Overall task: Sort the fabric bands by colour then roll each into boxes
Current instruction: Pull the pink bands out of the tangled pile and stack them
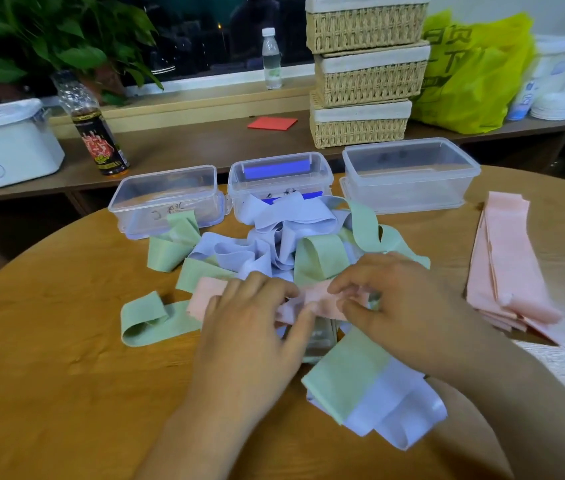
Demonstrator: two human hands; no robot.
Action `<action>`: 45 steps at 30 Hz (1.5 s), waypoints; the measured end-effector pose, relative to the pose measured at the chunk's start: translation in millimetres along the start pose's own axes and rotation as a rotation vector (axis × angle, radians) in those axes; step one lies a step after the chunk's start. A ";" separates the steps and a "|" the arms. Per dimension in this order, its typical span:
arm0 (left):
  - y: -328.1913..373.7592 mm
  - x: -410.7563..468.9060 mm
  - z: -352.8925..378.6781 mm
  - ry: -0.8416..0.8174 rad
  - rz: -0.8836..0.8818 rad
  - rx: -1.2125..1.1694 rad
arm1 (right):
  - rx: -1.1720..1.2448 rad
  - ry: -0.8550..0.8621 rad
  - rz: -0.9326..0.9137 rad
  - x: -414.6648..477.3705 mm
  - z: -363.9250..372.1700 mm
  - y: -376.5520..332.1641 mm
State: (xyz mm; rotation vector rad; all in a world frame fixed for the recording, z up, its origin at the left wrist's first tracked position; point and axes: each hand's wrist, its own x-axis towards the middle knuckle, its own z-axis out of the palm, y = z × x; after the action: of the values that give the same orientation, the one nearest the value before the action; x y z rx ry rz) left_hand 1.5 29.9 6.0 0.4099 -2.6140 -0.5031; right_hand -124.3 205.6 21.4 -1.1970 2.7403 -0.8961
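Two bare forearms reach in from the near edge of the round wooden table (49,375), and both hands meet on a pink band (319,299) at the near side of the tangled pile of green and lavender bands (274,251). The left hand (249,327) lies palm down over the band, fingers bent and the thumb tip pressed to the cloth. The right hand (409,306) is curled narrow, its fingertips (334,289) pinching the same band beside the left thumb. The band's free end runs out leftward from under the left hand, flat on the table.

Nearer than the pile, under the right wrist, lies a folded green and lavender strip (371,393). Well to the right of the pile, a flat stack of pink bands (502,265) lies apart from the rest.

Behind the pile stand three clear plastic boxes in a row, all without lids: the left box (166,199), which a green loop touches, the middle box (281,174) with blue clips, against which lavender bands rest, and the larger right box (409,174). No band shows inside any of them.

Further behind the pile, a bench carries three stacked wicker baskets (367,74), a yellow-green plastic bag (475,74) and a dark-labelled bottle (97,133).
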 end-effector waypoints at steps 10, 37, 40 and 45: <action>-12.4 1.9 15.6 -0.216 0.151 0.075 | -0.051 -0.135 0.024 -1.1 12.9 -8.9; 53.0 36.3 -109.3 0.167 0.173 -0.515 | 1.292 -0.349 0.026 -27.6 13.4 -72.2; 89.5 54.6 -133.1 0.143 0.317 -0.343 | 1.264 -0.205 0.017 -30.6 -8.6 -61.4; 156.4 75.6 -156.1 0.113 0.492 -0.102 | 1.308 -0.008 -0.065 -47.6 -67.0 -24.7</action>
State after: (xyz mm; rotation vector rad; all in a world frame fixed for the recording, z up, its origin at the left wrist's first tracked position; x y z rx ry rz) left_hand -20.5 98.2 228.3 -0.2303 -2.4441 -0.4245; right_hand -90.2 257.9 80.3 -0.8926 1.3991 -2.0864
